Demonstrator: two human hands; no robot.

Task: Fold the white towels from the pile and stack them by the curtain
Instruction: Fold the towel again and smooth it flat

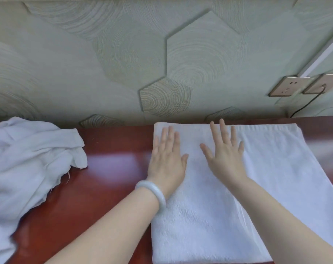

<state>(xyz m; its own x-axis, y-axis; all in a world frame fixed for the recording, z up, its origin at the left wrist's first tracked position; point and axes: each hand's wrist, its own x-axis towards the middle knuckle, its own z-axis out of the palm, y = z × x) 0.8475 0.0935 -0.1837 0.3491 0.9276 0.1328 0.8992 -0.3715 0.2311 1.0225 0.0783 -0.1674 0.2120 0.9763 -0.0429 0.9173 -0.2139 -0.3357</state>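
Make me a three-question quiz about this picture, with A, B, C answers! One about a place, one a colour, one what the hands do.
1. Where is the crumpled pile? A) left of the flat towel B) right of it C) on the floor
2. What colour is the table? A) blue B) red-brown C) green
3. What are the left hand and right hand doing? A) making fists B) pinching a corner C) pressing on the flat towel
Answers: 1 A, it lies at the left edge; 2 B, its bare top is red-brown; 3 C, both lie spread open on it.
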